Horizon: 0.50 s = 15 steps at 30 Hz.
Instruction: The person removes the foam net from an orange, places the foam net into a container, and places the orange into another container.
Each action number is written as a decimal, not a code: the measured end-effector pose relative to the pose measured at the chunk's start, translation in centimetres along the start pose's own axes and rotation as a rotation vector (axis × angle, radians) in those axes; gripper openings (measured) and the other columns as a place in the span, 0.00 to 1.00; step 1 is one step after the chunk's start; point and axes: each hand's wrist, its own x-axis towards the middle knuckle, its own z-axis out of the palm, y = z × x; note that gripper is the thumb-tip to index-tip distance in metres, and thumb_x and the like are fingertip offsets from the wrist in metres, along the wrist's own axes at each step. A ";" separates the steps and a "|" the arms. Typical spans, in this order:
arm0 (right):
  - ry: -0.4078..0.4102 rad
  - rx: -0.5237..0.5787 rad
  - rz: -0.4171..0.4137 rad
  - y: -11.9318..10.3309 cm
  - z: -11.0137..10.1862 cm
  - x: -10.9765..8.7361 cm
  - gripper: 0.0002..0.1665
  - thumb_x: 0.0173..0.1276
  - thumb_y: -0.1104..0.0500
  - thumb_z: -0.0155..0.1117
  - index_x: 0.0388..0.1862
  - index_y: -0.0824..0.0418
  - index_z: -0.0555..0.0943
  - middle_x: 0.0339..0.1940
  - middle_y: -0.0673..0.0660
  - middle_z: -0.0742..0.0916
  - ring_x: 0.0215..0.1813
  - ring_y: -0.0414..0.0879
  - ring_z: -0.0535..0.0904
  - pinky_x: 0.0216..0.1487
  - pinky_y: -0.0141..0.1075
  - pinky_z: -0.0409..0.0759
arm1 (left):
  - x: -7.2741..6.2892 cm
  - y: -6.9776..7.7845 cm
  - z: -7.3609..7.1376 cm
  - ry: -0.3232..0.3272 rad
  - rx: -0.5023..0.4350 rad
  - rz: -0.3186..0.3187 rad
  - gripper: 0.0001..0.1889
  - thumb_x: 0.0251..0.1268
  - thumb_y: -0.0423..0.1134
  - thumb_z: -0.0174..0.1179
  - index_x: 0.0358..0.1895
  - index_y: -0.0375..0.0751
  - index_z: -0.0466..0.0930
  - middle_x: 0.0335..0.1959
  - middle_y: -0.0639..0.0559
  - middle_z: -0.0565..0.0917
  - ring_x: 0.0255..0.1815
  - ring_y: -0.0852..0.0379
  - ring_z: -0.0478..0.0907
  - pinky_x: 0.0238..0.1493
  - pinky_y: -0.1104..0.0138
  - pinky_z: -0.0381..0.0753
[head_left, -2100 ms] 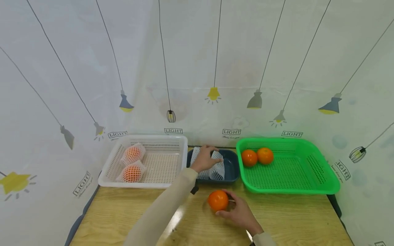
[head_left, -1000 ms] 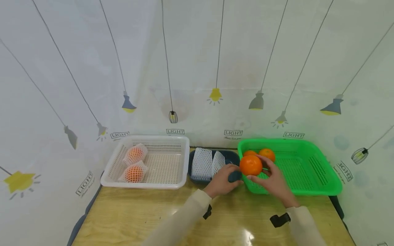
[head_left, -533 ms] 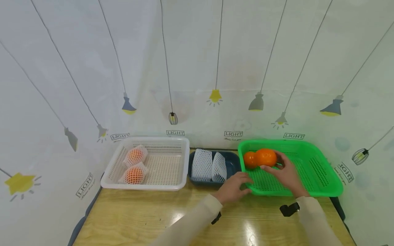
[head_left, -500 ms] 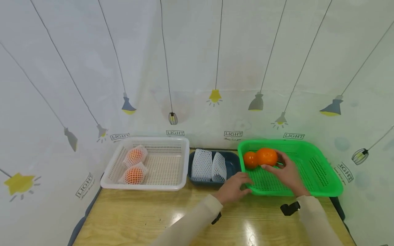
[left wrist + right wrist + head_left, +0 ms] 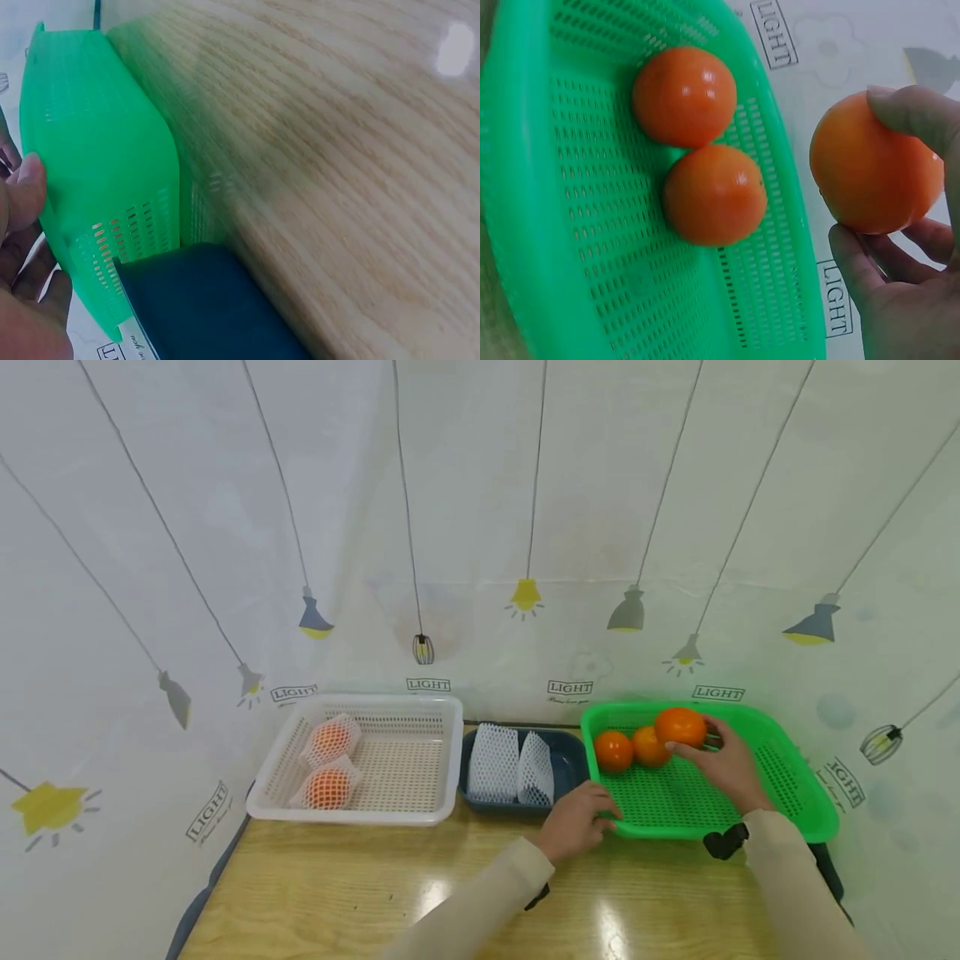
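Note:
My right hand (image 5: 729, 770) holds an orange (image 5: 680, 727) between thumb and fingers, raised over the green basket (image 5: 705, 832). Below it, two loose oranges (image 5: 715, 195) lie side by side in that basket, at its left end. My left hand (image 5: 576, 820) is at the basket's near left corner and pinches the rim. In the left wrist view, its thumb (image 5: 28, 187) lies against the outside of the green wall, while part of its fingers is hidden at the rim.
Left of the green basket stands a dark blue tray (image 5: 572, 764) with white foam net sleeves (image 5: 493, 762). Further left, a white basket (image 5: 408, 816) holds two oranges in foam nets (image 5: 327, 788). All stand on a wooden table (image 5: 337, 893) before a printed cloth.
My right hand has carried the orange from the table up into the green basket's area, then right and upward, clear of the other two. My left hand has moved from the tray to the basket's rim.

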 end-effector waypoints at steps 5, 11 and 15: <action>-0.007 -0.012 0.044 0.8 -0.5 1.5 0.66 0.67 0.31 0.65 0.85 0.64 0.43 0.82 0.74 0.59 0.75 0.72 0.63 0.61 0.63 0.77 | 0.0 0.4 0.0 0.022 -0.020 -0.014 0.07 0.67 0.35 0.69 0.43 0.53 0.90 0.45 0.62 0.87 0.55 0.64 0.79 0.61 0.81 0.75; 0.002 -0.017 0.084 2.4 -1.2 3.3 0.67 0.68 0.30 0.64 0.85 0.66 0.42 0.81 0.76 0.58 0.75 0.74 0.62 0.62 0.64 0.76 | 0.0 1.2 -0.7 0.023 -0.025 -0.030 0.08 0.65 0.33 0.69 0.42 0.51 0.90 0.43 0.61 0.87 0.52 0.64 0.79 0.60 0.80 0.76; -0.012 -0.013 0.124 3.7 -1.7 4.2 0.68 0.68 0.29 0.62 0.84 0.68 0.41 0.81 0.79 0.56 0.75 0.76 0.59 0.64 0.67 0.72 | 0.0 1.3 -0.8 0.027 -0.027 -0.039 0.07 0.65 0.33 0.70 0.42 0.51 0.90 0.43 0.61 0.87 0.51 0.64 0.79 0.61 0.80 0.76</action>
